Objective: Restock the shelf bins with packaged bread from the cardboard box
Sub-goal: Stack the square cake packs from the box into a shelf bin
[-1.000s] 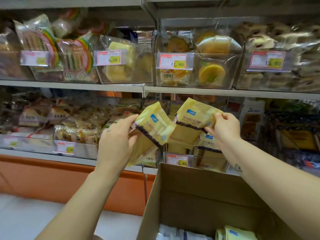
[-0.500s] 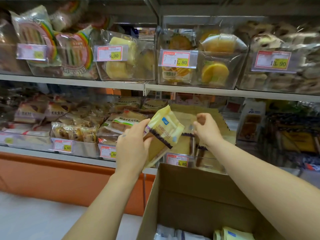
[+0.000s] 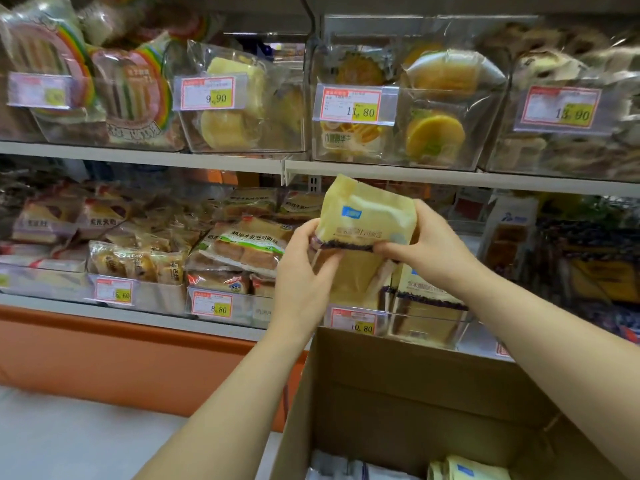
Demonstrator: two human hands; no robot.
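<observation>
Left hand (image 3: 304,271) curls its fingers and thumb round the lower left edge of the bread pack (image 3: 369,216). The pack is upright in the air, just below the upper shelf and above the front of its bin. Right hand (image 3: 427,245) grips the lower right edge the same way, so the 2 hands share the load.

The bread looks soft, so the grip is best kept on the wrapper's edges rather than the middle. The pack should go straight down with its printed face forward and land upright beside the matching packs (image 3: 427,301) in the clear bin (image 3: 465,323). It should stay clear of the 10.80 price tag (image 3: 353,322). More bread waits in the cardboard box (image 3: 519,393) below, so neat rows are worth keeping.
</observation>
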